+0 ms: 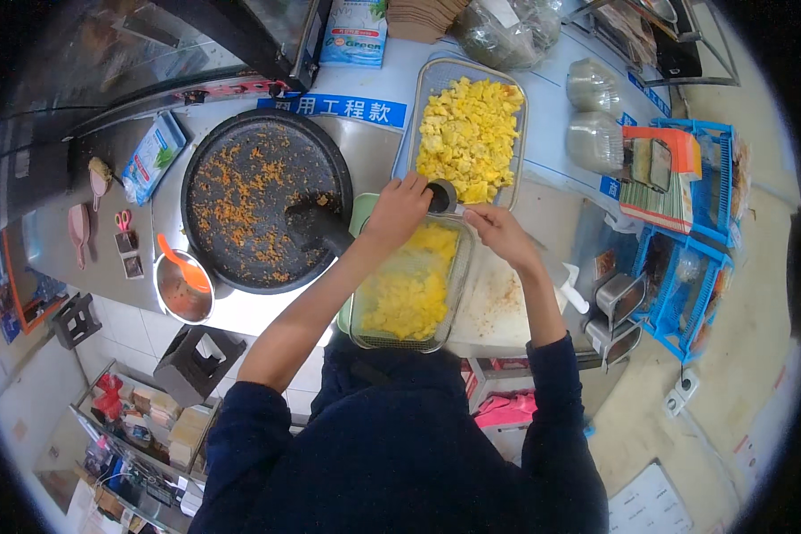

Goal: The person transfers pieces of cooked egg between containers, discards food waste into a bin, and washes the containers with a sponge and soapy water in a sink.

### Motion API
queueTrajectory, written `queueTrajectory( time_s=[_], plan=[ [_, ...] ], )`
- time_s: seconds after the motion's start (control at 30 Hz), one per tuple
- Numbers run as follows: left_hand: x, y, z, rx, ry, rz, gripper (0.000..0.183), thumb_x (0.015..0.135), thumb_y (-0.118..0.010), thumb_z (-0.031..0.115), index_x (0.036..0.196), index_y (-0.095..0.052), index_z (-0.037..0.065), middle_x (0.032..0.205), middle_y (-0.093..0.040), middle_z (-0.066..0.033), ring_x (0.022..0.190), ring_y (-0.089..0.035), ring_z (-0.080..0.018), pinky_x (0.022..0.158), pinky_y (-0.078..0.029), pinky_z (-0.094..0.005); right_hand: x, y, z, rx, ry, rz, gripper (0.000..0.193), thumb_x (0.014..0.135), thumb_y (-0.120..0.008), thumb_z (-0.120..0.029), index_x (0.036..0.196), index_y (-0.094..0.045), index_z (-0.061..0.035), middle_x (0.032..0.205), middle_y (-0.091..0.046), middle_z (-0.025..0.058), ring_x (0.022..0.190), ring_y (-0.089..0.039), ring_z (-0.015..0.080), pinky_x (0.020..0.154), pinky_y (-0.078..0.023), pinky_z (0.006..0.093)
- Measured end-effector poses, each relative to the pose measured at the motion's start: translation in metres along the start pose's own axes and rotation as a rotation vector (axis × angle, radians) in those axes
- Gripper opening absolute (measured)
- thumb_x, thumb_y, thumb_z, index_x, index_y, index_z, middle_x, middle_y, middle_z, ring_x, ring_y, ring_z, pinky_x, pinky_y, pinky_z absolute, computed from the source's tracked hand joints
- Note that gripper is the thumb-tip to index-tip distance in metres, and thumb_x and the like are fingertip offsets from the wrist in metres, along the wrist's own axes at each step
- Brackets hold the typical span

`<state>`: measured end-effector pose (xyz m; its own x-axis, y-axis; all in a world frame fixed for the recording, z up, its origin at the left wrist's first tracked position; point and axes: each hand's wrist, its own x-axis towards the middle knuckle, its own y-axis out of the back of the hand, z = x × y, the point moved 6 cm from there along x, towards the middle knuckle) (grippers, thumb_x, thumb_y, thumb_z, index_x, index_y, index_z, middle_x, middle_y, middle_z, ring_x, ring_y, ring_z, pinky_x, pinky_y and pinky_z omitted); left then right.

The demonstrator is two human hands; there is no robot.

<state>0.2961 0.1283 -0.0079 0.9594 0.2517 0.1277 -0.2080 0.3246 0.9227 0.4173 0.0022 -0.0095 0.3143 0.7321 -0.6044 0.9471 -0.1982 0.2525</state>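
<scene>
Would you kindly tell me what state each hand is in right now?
Left hand: fingers curled beside the small dark cup; whether gripping it cannot be told.
Right hand: fingers curled near the cup; exact hold unclear.

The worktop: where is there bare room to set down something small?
Bare metal lies between the black pan and far tray; pale tabletop shows between that tray and the clear containers. The cutting board right of the near tray has room, but crumbs lie there. Between the trays, the left hand and right hand crowd it.
</scene>
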Motion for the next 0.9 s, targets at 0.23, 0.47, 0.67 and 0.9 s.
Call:
queueTrajectory(
  time_s=[0.23, 0.47, 0.67, 0.9],
  plan=[
    [0.003, 0.013, -0.013, -0.201, 0.193, 0.122, 0.008, 0.082, -0.061, 0.01, 0.087, -0.062, 0.004, 0.09, -0.053, -0.0076, 0.092, -0.053, -0.0254, 0.078, -0.047, -0.0361, -0.005, 0.009, 0.0, 0.166, -0.068, 0.074, 0.029, 0.096, -0.055, -0.024, 0.11, -0.066, -0.0007, 0.066, -0.046, -0.0072, 0.061, -0.039, 0.004, 0.053, -0.033, 0.0233],
    [-0.007, 0.018, -0.026, -0.264, 0.279, 0.149, 0.017, 0.078, -0.066, 0.013, 0.093, -0.065, 0.006, 0.09, -0.054, -0.0079, 0.091, -0.054, -0.0276, 0.08, -0.047, -0.039, -0.014, 0.009, -0.024, -0.3, 0.377, 0.362, 0.023, 0.094, -0.055, -0.015, 0.111, -0.066, -0.0046, 0.073, -0.059, 0.0087, 0.059, -0.055, 0.0235, 0.055, -0.041, 0.0331],
    [-0.024, 0.029, -0.032, -0.278, 0.362, 0.098, 0.019, 0.075, -0.07, 0.013, 0.093, -0.066, 0.009, 0.087, -0.054, -0.0077, 0.089, -0.053, -0.0276, 0.078, -0.047, -0.0384, -0.018, -0.037, -0.038, -0.7, 0.276, 0.257, 0.023, 0.09, -0.053, -0.01, 0.109, -0.064, -0.0031, 0.086, -0.061, 0.0201, 0.08, -0.06, 0.038, 0.067, -0.048, 0.0434],
    [-0.035, 0.023, -0.028, -0.319, 0.367, 0.117, 0.017, 0.075, -0.071, 0.015, 0.091, -0.068, 0.01, 0.082, -0.054, -0.007, 0.087, -0.055, -0.0258, 0.076, -0.047, -0.0376, -0.01, -0.036, -0.043, -0.594, 0.357, 0.241, 0.022, 0.089, -0.054, -0.01, 0.106, -0.064, -0.0015, 0.089, -0.062, 0.02, 0.079, -0.061, 0.0381, 0.067, -0.048, 0.0436]
  ],
)
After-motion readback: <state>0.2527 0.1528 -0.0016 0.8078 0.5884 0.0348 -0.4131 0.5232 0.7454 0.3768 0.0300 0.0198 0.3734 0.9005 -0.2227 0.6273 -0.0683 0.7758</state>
